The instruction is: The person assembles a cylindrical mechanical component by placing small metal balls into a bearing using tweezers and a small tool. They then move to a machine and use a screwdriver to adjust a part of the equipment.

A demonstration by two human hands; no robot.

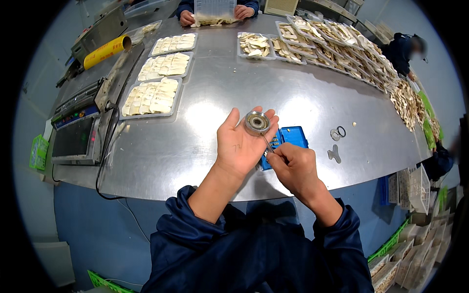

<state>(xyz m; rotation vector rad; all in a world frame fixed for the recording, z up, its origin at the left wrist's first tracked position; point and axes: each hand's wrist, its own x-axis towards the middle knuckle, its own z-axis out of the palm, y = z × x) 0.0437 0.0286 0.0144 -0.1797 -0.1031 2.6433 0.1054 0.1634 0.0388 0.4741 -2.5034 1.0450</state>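
Note:
My left hand [237, 144] lies palm up above the table. A round metal part [257, 122] with a shiny rim and a brass-coloured centre rests on its fingers. My right hand [296, 168] is closed around a thin metal tool [267, 142], whose far end meets the lower edge of the round part. Its exact kind is hard to make out. Partly behind both hands, an open blue case [296, 134] with small brass-coloured pieces sits on the table. To the right lie a dark ring [341, 131], a small metal disc [334, 134] and a three-lobed metal plate [334, 154].
Three trays of pale slices [151, 97] stand left of my hands. Stacked slice trays [337, 44] and a loose heap [408, 102] fill the far right. A scale [78, 139] with a cable is at left. Across the table, a co-worker's hands [187, 18] hold a clear tray [215, 9].

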